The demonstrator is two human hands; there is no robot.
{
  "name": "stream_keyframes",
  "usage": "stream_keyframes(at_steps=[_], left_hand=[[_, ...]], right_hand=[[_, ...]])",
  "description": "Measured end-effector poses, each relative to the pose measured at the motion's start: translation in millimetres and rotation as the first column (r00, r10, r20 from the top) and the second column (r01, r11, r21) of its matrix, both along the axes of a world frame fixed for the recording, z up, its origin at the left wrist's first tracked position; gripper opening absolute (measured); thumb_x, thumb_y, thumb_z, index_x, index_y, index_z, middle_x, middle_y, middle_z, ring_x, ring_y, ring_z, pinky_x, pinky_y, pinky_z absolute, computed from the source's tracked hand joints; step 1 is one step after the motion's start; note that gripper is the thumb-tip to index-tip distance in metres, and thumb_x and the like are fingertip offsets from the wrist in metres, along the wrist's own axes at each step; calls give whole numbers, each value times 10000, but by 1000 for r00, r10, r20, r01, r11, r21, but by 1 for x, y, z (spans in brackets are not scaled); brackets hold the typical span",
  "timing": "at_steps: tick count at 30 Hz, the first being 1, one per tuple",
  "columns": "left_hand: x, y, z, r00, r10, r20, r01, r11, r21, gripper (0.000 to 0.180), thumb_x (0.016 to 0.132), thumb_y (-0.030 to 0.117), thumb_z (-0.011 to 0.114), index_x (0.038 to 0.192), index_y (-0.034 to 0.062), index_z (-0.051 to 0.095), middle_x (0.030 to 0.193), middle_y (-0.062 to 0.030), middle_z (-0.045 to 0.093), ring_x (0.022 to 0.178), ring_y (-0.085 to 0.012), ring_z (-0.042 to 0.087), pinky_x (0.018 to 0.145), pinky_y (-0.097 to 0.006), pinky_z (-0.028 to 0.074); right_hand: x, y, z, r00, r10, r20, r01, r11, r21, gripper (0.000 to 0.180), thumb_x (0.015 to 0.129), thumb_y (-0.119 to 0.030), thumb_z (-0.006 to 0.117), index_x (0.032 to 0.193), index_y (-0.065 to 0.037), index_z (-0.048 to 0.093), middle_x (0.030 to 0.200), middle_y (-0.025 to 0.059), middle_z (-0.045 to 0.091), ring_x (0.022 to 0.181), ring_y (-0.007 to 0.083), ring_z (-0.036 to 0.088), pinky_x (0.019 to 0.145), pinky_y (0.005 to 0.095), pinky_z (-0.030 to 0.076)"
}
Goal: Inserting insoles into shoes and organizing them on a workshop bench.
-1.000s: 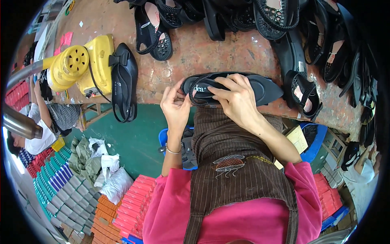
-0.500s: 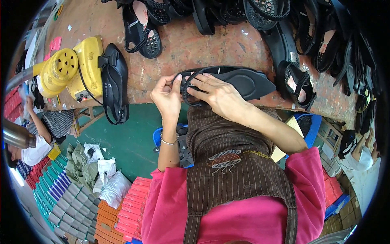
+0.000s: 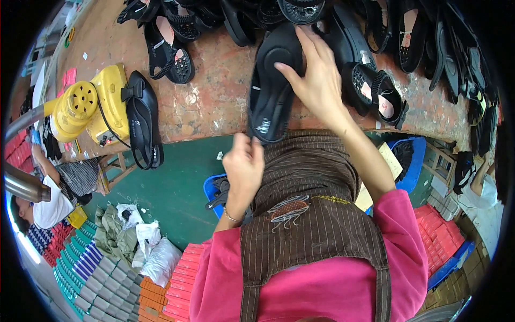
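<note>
A black slingback shoe (image 3: 270,99) stands lengthwise over the table edge, its insole facing up and its heel end toward me. My right hand (image 3: 320,80) grips it at the far end, thumb across the insole and fingers along the right side. Closed at the heel, my left hand (image 3: 243,163) pinches the shoe's near end between thumb and forefinger; the exact part pinched is hidden by the fingers. To the left, a black bow shoe (image 3: 142,121) with a heel strap lies against a yellow machine (image 3: 110,104). Close on the right is a perforated black shoe (image 3: 387,101).
Many black shoes (image 3: 236,21) crowd the far and right sides of the worn table (image 3: 206,102). A blue bin (image 3: 213,188) is below the edge. Stacked boxes (image 3: 182,279) and white bags (image 3: 161,260) lie on the floor. Other people sit far left and far right.
The shoe has turned from lying crosswise to pointing away from me. My right hand moved from its strap to the far end; my left hand came down to the heel.
</note>
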State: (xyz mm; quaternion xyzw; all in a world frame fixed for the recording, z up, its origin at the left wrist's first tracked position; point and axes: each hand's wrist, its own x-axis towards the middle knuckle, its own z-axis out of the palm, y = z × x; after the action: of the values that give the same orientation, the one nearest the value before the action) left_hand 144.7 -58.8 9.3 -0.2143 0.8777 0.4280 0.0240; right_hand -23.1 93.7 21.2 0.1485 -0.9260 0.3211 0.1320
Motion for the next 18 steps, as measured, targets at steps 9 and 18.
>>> stream_keyframes(at_steps=[9, 18], left_hand=[[4, 50, -10, 825, -560, -79, 458, 743, -488, 434, 825, 226, 678, 1163, -41, 624, 1343, -197, 537, 1322, -406, 442, 1074, -555, 329], [-5, 60, -23, 839, -543, -39, 464, 750, -472, 449, 860, 123, 560, 1255, -90, 567, 1357, -226, 534, 1382, -381, 395, 1116, -554, 328]], right_hand=[[63, 9, 35, 898, 410, 160, -394, 911, -121, 179, 717, 13, 634, 891, -12, 602, 1185, 247, 592, 1186, 404, 560, 1088, 514, 380], [12, -16, -20, 904, 277, 326, -354, 913, 204, 633, 731, 7, 585, 1349, 76, 469, 1397, 264, 488, 1333, 401, 446, 1158, 616, 174]])
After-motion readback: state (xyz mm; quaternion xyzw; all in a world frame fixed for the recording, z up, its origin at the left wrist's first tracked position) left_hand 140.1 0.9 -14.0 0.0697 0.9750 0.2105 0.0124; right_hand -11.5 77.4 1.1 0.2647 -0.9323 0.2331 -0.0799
